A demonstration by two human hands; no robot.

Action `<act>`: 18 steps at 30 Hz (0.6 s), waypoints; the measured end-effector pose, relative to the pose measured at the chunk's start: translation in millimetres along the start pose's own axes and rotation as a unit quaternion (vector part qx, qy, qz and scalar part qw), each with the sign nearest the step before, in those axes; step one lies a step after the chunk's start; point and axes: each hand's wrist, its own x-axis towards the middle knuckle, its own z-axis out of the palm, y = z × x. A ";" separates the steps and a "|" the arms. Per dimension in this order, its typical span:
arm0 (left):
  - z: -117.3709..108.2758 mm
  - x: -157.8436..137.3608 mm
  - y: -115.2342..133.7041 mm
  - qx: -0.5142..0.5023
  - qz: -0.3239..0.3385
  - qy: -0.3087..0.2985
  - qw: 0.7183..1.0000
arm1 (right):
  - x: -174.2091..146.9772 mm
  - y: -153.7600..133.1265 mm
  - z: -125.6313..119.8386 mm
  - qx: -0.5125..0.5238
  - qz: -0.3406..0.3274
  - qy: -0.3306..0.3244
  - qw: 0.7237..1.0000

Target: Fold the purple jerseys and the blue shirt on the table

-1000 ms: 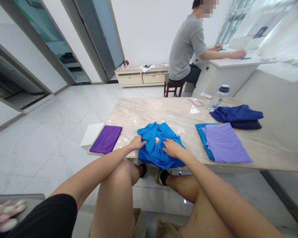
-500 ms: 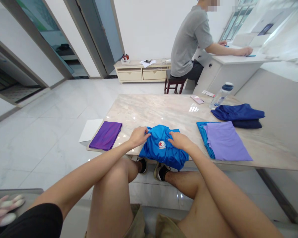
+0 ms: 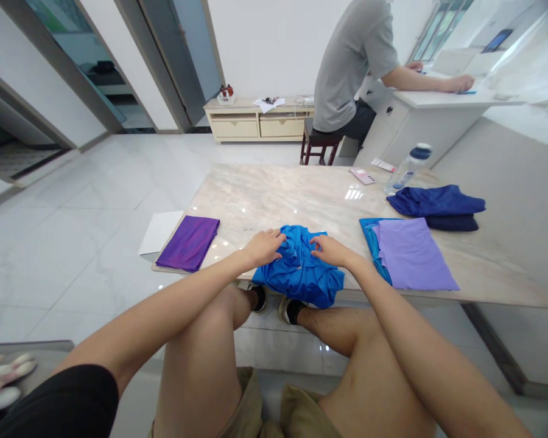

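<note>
- Blue shirt [image 3: 299,271] bunched at the near edge of the surface [image 3: 274,194], hem hanging over the edge.
- Left hand [image 3: 267,246] on its left side, fingers [image 3: 278,238] curled into the gathered cloth.
- Right hand [image 3: 331,250] on its right side, fingers pinching a fold.
- Purple cloth [image 3: 188,242] folded flat to the left, white sheet [image 3: 159,231] beside it.
- Lilac cloth [image 3: 413,252] to the right atop a turquoise one; navy clothes [image 3: 438,204] and water bottle [image 3: 408,167] beyond.
- Person in grey [image 3: 354,61] seated at a far desk.
</note>
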 end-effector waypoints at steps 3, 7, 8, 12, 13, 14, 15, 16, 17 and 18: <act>9.6 5.2 -10.3 -0.049 -0.032 -0.040 0.997 | 6.9 -8.7 1.6 -0.021 -0.030 0.010 0.999; 9.6 7.8 -15.4 -0.122 -0.047 0.014 0.991 | 11.0 -18.8 0.6 -0.021 -0.038 0.037 0.998; 5.8 7.9 -14.6 -0.137 -0.052 0.049 0.988 | 11.4 -21.2 -0.7 -0.018 -0.038 0.050 0.998; -16.6 4.0 -4.2 -0.225 -0.067 0.165 0.958 | 12.7 -28.9 -7.3 -0.006 -0.044 0.114 0.992; -22.3 1.8 -0.5 -0.255 -0.059 0.179 0.948 | 13.2 -30.2 -8.8 -0.001 -0.049 0.131 0.990; -27.4 -0.8 3.2 -0.284 -0.046 0.188 0.939 | 13.7 -31.3 -10.1 0.006 -0.056 0.147 0.988; -31.9 -3.6 6.8 -0.307 -0.029 0.192 0.932 | 14.0 -32.2 -11.5 0.015 -0.067 0.158 0.985; -35.7 -6.4 10.1 -0.322 -0.014 0.194 0.927 | 14.0 -33.0 -12.9 0.024 -0.081 0.161 0.983; -38.9 -9.0 12.8 -0.328 -0.002 0.196 0.924 | 13.7 -33.9 -14.5 0.033 -0.095 0.157 0.982; -41.4 -11.4 14.9 -0.327 0.005 0.199 0.924 | 13.1 -34.9 -16.3 0.040 -0.109 0.143 0.983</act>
